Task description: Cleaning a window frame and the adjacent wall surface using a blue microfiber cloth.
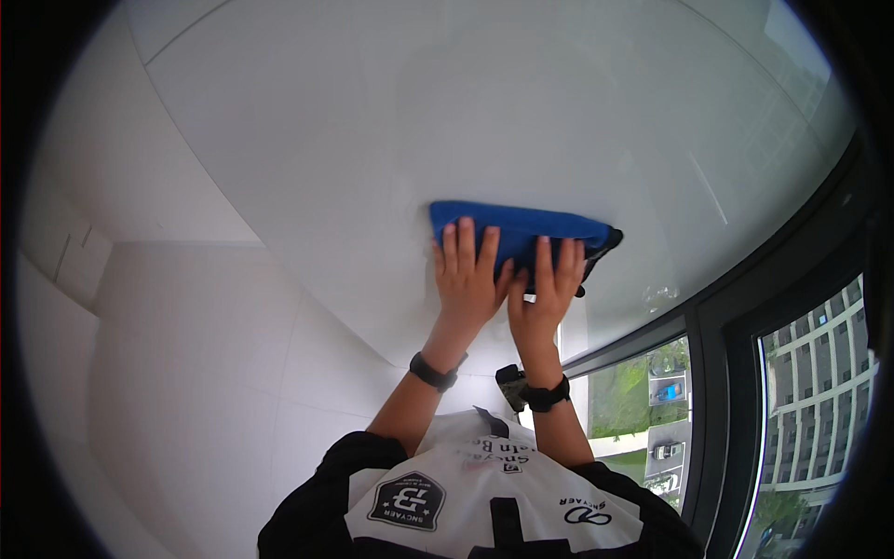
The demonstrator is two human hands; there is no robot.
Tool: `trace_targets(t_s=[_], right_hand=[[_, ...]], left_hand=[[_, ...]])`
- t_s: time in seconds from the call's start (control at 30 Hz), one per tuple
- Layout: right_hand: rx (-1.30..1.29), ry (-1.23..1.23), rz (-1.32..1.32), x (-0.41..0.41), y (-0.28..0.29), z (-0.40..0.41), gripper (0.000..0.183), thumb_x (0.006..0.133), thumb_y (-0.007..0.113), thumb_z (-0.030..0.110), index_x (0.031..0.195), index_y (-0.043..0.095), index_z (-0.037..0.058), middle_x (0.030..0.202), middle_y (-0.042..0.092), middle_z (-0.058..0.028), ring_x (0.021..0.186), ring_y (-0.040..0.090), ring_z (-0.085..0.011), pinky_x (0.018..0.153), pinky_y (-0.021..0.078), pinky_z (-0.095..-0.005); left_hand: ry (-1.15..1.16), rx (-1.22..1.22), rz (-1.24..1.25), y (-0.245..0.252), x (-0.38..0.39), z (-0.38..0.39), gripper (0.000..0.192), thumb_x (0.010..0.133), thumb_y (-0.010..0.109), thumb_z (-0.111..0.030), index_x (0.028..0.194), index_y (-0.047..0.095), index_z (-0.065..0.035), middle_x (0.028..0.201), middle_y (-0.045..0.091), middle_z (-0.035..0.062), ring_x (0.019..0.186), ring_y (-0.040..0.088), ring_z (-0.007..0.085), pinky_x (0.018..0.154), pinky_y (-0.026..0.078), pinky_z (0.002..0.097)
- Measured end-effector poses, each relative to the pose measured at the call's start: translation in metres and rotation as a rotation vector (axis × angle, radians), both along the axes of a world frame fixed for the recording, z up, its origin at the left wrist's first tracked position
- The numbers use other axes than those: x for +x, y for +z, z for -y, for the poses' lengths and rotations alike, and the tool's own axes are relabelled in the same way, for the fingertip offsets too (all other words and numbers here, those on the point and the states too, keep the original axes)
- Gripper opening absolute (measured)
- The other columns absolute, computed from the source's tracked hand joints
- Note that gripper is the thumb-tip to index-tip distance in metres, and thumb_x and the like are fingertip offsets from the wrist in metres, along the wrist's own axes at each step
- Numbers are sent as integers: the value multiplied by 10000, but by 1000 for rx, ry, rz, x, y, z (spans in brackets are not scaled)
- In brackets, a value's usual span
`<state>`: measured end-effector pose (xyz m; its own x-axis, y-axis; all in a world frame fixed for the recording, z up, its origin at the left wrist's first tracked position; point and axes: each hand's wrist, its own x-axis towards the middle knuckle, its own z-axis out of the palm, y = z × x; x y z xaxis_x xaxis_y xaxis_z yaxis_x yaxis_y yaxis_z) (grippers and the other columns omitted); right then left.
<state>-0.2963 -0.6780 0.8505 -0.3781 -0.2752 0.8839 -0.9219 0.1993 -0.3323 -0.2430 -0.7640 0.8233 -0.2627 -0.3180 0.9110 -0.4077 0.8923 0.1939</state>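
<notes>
A folded blue cloth [520, 215] with a dark edge lies flat against a glossy white surface [335, 161]. My left hand [466, 269] presses on the cloth's left half, its fingers spread slightly. On the right half rests my right hand [552, 276], fingertips on the blue fabric. The two thumbs come close together at the cloth's lower middle. A dark corner of the cloth sticks out past my right fingers. Each wrist wears a black band, and part of the cloth is hidden under the palms.
Dark-framed windows [709, 335] run along the right, with a building, greenery and parked vehicles outside. Pale tiled floor [209, 363] spreads at the left below the white surface's edge. A dark device [511, 386] shows beside my right wrist.
</notes>
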Motion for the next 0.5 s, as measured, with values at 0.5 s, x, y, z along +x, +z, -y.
trace_targets(t_s=[0.5], right_hand=[[-191, 30, 181, -7, -2, 5, 514, 837, 487, 137, 1310, 322, 22, 1404, 161, -205, 1287, 132, -415, 1012, 117, -535]], left_hand=[[-317, -61, 134, 87, 4, -14, 433, 736, 542, -177, 1166, 534, -130, 1321, 383, 108, 1213, 338, 303, 985, 205, 530]])
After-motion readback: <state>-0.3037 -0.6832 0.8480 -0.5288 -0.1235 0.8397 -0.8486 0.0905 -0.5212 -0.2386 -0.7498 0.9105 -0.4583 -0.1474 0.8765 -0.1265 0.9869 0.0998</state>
